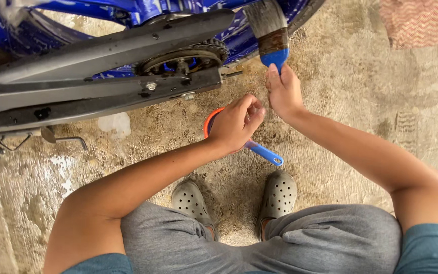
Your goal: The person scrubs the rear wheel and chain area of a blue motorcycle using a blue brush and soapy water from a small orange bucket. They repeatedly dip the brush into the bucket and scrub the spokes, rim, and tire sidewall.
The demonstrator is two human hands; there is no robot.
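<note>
While the person is squatting over wet concrete (361, 91), the right hand (283, 93) is gripping a paintbrush (272, 33) by its blue handle, fingers closed round the lower end, bristles pointing up toward the blue wheel (143, 10) of a motorbike. The brush is sitting just right of the rear sprocket (183, 58) and black swingarm (102, 91), not touching them as far as I can tell. The left hand (236, 123) is curled loosely with fingertips pinched together, holding nothing I can make out, and hovering over a small dipper (249, 144) (orange rim, blue handle poking out toward the shoes). Its contents are hidden under the hand, so I cannot tell whether it is holding liquid. Judging the brush: it is looking light, with a stiff handle and soft, worn bristles; probably slick if wet, so the handle near the metal band is the best place to hold it. Grey clogs (279, 195) are planted just below the dipper. A patterned cloth (419, 23) is lying well apart at the top right.
</note>
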